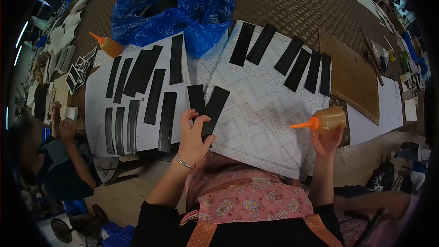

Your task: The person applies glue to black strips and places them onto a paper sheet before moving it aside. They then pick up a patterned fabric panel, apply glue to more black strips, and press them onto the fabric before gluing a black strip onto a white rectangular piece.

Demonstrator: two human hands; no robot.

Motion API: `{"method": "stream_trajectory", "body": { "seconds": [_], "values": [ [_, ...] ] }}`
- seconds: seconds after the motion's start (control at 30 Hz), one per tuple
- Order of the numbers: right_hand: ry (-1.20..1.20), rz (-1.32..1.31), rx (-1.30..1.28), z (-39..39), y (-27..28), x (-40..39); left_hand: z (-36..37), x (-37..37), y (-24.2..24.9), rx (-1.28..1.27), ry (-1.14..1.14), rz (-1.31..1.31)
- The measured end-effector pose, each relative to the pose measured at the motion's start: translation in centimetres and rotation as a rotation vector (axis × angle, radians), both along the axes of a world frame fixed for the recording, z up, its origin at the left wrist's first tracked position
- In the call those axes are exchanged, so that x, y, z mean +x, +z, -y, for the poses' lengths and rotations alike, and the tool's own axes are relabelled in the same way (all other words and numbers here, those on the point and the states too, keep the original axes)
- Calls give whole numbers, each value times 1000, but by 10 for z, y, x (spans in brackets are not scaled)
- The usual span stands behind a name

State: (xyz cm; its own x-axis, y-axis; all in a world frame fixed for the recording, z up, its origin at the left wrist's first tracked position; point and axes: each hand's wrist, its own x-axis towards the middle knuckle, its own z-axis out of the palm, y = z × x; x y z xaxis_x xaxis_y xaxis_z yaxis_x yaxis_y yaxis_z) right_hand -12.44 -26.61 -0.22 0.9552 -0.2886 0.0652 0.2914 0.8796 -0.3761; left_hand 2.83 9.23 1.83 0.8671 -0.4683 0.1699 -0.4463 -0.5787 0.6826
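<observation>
My left hand [192,139], with a bangle at the wrist, has its fingers bent around the lower part of a black strip [216,105]. A second black strip [196,98] lies beside it, its lower end partly behind my fingers. In my right hand [327,141] is a squeeze bottle [332,120] of brownish liquid, lying sideways with its orange nozzle pointing left. Beneath both hands spreads a patterned silvery sheet [256,142]. Several black strips [297,66] lie along its far edge.
More black strips [154,96] cover a white sheet [96,110] on the left. Another orange-tipped bottle [109,45] stands behind them, near a blue plastic bag [201,18]. A brown board [350,73] lies right. Another person's hands [64,126] show at far left.
</observation>
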Motion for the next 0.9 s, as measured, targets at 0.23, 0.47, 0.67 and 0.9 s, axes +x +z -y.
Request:
{"method": "stream_trajectory", "body": {
  "seconds": [0.23,0.47,0.67,0.9],
  "values": [
    [-151,-68,-44,24,-1,-22,12,-1,22,-46,140,58],
    [-333,-89,215,31,10,-21,32,-13,14,-275,-49,-335],
    [-287,-86,481,64,-13,-29,77,-36,7,-711,-166,-891],
    [-227,-291,104,11,0,-27,98,-46,-5,-696,-199,-1095]
  ]
}}
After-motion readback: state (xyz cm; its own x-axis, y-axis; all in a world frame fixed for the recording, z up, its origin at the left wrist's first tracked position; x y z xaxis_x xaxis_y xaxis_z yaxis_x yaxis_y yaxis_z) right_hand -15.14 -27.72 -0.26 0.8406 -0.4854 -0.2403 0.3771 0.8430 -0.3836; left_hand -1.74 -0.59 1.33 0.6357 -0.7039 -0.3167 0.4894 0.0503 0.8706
